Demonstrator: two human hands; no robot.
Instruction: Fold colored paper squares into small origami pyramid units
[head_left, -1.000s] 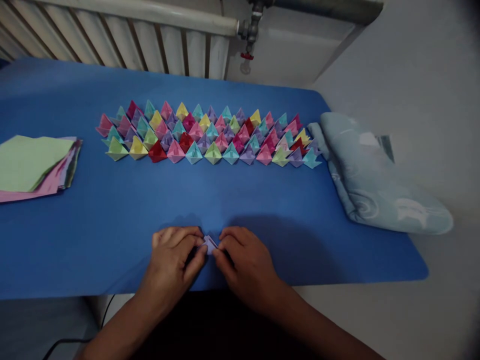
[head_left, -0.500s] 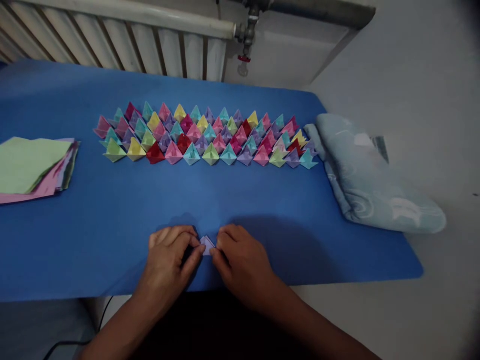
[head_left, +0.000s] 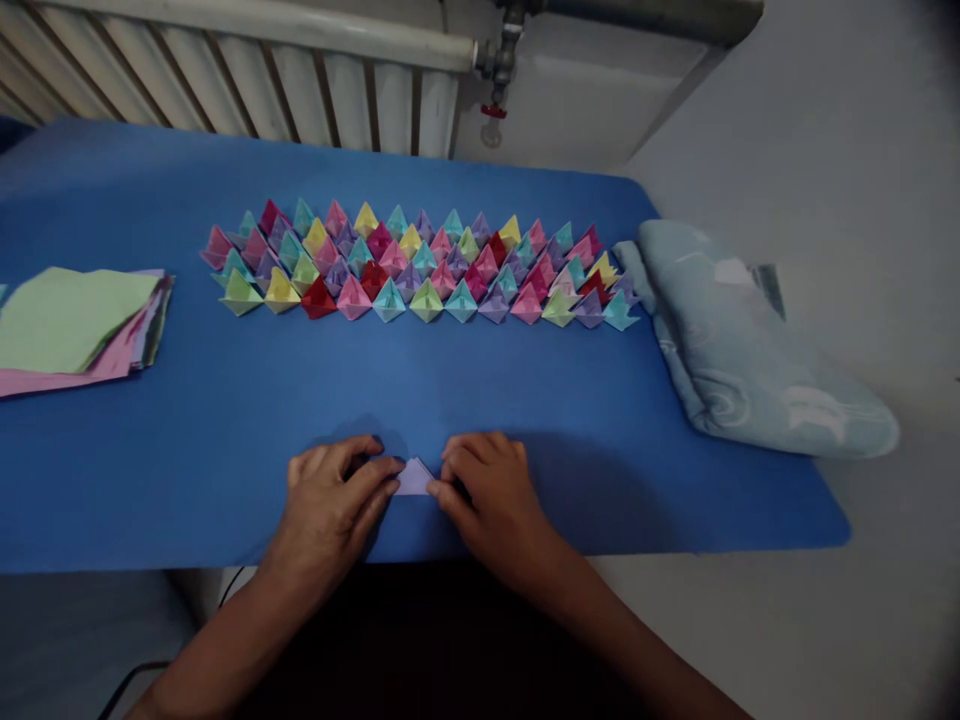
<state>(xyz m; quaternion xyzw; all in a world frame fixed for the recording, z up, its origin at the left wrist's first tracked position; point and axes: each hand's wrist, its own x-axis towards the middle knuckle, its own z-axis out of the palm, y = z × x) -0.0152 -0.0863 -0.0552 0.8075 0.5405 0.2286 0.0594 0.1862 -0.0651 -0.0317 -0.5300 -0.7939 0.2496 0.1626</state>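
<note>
A small lavender piece of folded paper (head_left: 414, 479), triangular in outline, lies near the front edge of the blue table (head_left: 360, 390). At its left corner my left hand (head_left: 334, 495) pinches it between thumb and fingertips. My right hand (head_left: 489, 500) grips the right corner, thumb at the lower edge and the other fingers curled. The fingertips cover both ends of the paper. Beyond my hands stand several rows of folded paper boats (head_left: 426, 302) in pink, teal, yellow, purple, red and green.
On the left lies a stack of coloured paper sheets (head_left: 75, 310), light green on top. A folded grey-blue blanket (head_left: 750, 350) rests at the table's right end. Behind the table are a white radiator (head_left: 300, 95) and a pipe valve with a red handle (head_left: 493, 111).
My hands have moved slightly apart, and more of the lavender paper's width shows between them. The whole view has shifted a little. The paper boats stand as before.
</note>
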